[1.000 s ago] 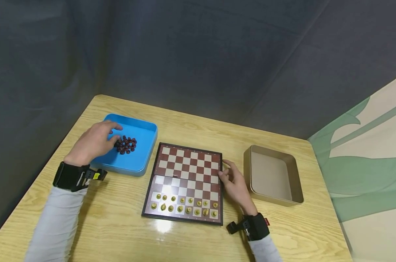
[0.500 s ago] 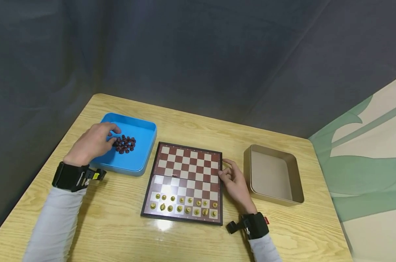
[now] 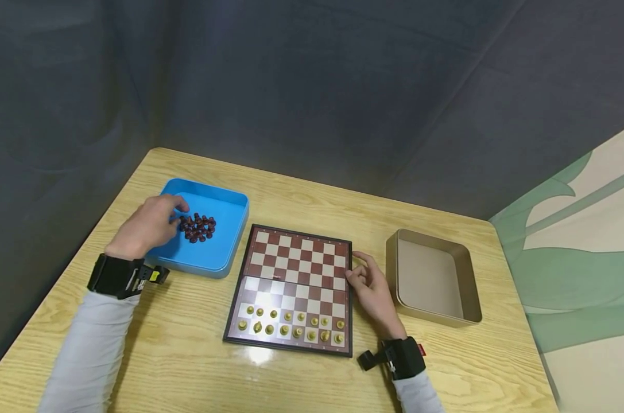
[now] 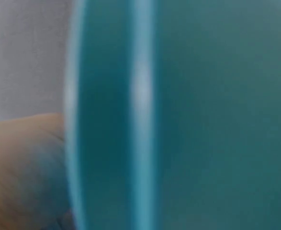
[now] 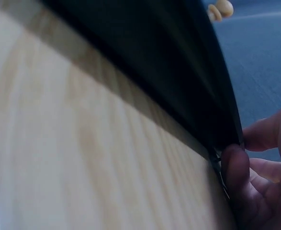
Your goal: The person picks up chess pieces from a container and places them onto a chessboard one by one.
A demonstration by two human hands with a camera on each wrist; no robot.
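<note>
Left hand [image 3: 146, 226], grasp unclear, has edged frame-left, baring more dark pieces [image 3: 198, 228] in the blue tray [image 3: 226, 215]; right hand [image 3: 376, 295] touches the chessboard [image 3: 294, 287], hold unclear.

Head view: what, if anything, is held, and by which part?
The right hand touches the chessboard about halfway along its right edge; gripping cannot be told. Whether the left hand holds anything is unclear.
</note>
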